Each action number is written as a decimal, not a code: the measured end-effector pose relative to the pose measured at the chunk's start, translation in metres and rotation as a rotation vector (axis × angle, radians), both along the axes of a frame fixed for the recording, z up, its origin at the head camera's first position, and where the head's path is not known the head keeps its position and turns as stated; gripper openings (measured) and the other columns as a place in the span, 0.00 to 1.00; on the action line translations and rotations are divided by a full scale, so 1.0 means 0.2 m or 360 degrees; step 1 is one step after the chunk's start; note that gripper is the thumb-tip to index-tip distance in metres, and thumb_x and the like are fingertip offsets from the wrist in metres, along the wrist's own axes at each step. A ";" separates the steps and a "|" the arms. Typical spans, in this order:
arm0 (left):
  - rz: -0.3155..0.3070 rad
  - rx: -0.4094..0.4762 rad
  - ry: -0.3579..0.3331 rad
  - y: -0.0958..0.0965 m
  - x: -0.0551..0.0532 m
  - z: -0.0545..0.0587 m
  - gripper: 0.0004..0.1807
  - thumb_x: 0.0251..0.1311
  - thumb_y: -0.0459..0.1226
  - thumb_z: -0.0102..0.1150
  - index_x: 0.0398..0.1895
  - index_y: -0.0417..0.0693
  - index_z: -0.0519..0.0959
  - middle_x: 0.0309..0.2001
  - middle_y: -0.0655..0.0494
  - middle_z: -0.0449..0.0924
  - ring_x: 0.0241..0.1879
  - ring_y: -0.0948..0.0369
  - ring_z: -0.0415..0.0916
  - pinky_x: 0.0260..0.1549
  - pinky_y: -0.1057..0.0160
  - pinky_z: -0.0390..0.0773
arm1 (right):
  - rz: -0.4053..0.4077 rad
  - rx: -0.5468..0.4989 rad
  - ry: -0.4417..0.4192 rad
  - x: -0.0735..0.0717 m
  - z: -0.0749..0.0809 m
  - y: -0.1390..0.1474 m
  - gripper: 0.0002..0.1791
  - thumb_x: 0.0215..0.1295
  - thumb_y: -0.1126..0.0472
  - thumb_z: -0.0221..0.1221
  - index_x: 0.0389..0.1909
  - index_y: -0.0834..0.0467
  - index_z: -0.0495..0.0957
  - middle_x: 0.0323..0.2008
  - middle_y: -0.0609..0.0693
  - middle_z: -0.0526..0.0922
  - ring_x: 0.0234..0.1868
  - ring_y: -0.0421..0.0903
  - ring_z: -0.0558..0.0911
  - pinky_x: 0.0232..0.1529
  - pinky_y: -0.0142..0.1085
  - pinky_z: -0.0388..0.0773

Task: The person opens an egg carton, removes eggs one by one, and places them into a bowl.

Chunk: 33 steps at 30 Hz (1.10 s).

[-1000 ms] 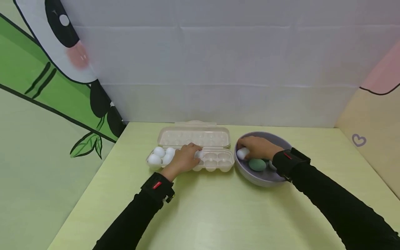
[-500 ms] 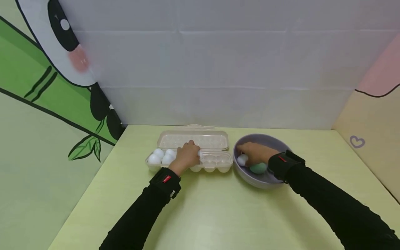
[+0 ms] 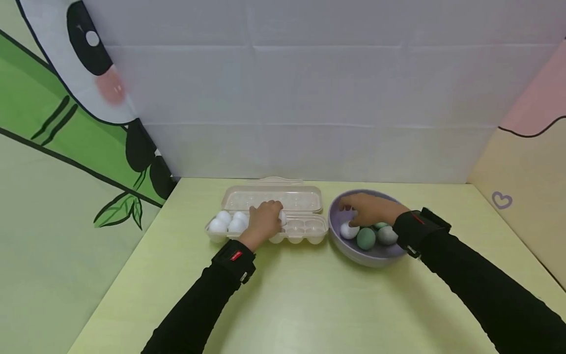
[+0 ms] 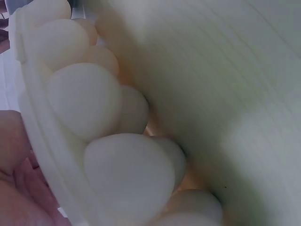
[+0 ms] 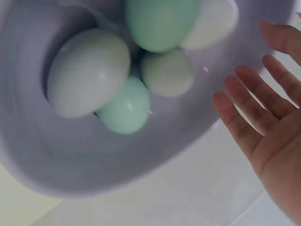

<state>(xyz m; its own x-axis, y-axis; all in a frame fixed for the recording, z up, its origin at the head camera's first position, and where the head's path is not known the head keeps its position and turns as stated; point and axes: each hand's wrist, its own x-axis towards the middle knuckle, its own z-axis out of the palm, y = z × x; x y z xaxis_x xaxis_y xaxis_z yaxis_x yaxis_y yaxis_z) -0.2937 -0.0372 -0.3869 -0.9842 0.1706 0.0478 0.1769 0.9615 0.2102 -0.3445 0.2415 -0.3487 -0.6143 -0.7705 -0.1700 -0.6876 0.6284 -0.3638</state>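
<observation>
In the head view my left hand [image 3: 264, 221] reaches over an egg carton [image 3: 316, 223], its fingers bent round a white egg [image 3: 283, 217] that shows between index finger and thumb. Several white eggs [image 3: 223, 217] fill cups to its left. The left wrist view shows the carton's side and part of the left hand [image 4: 14, 174], fingers mostly hidden. My right hand [image 3: 370, 209] hovers in a purple bowl [image 3: 369, 259], above a white egg [image 3: 349, 230]. Its fingers are spread and hold nothing in the right wrist view. Green eggs [image 3: 366, 238] and a greyish egg [image 3: 386, 235] lie in the bowl.
The carton's lid [image 3: 272, 197] is folded back toward the wall. Carton and bowl stand side by side on a pale yellow table [image 3: 292, 300]. Unfilled cups [image 3: 305, 225] show at the carton's right end. A white wall sheet [image 3: 283, 98] hangs behind.
My right hand has let go of the white egg in the bowl and risen a little, with fingers spreading. My left hand has shifted slightly at the carton and stays at the same egg.
</observation>
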 end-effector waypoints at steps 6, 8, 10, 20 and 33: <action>-0.0046 0.0120 0.0289 0.02 0.01 0.04 0.25 0.52 0.35 0.61 0.55 0.43 0.68 0.48 0.48 0.72 0.46 0.51 0.69 0.40 0.47 0.69 | -0.0002 -0.0255 0.0000 0.00 0.11 0.03 0.18 0.57 0.64 0.56 0.49 0.59 0.69 0.48 0.57 0.74 0.50 0.54 0.72 0.51 0.49 0.69; -0.0090 0.0223 0.0420 0.03 0.01 0.05 0.22 0.54 0.34 0.59 0.54 0.44 0.69 0.46 0.49 0.73 0.46 0.52 0.70 0.38 0.48 0.71 | -0.0001 -0.0344 0.0016 0.01 0.14 0.01 0.17 0.58 0.65 0.56 0.49 0.59 0.69 0.47 0.56 0.75 0.51 0.55 0.72 0.51 0.50 0.69; -0.0163 0.0340 0.0563 0.04 0.02 0.07 0.20 0.54 0.32 0.59 0.52 0.43 0.71 0.45 0.49 0.74 0.45 0.52 0.71 0.37 0.48 0.71 | 0.0012 -0.0431 0.0040 0.04 0.17 -0.01 0.17 0.58 0.64 0.56 0.49 0.58 0.69 0.47 0.55 0.74 0.51 0.54 0.72 0.51 0.49 0.69; -0.0524 0.0872 0.0759 0.13 0.18 0.21 0.22 0.49 0.28 0.61 0.50 0.42 0.72 0.47 0.49 0.75 0.47 0.56 0.72 0.45 0.57 0.73 | 0.0135 -0.0796 0.0053 0.23 0.20 -0.15 0.26 0.59 0.60 0.58 0.57 0.54 0.61 0.54 0.51 0.67 0.51 0.47 0.70 0.47 0.42 0.73; -0.0592 0.1291 0.0661 0.18 0.25 0.23 0.22 0.47 0.29 0.63 0.50 0.45 0.74 0.48 0.51 0.76 0.45 0.62 0.73 0.42 0.57 0.74 | 0.0180 -0.1005 0.0105 0.30 0.19 -0.21 0.22 0.58 0.61 0.59 0.52 0.54 0.64 0.48 0.47 0.70 0.46 0.42 0.73 0.43 0.37 0.74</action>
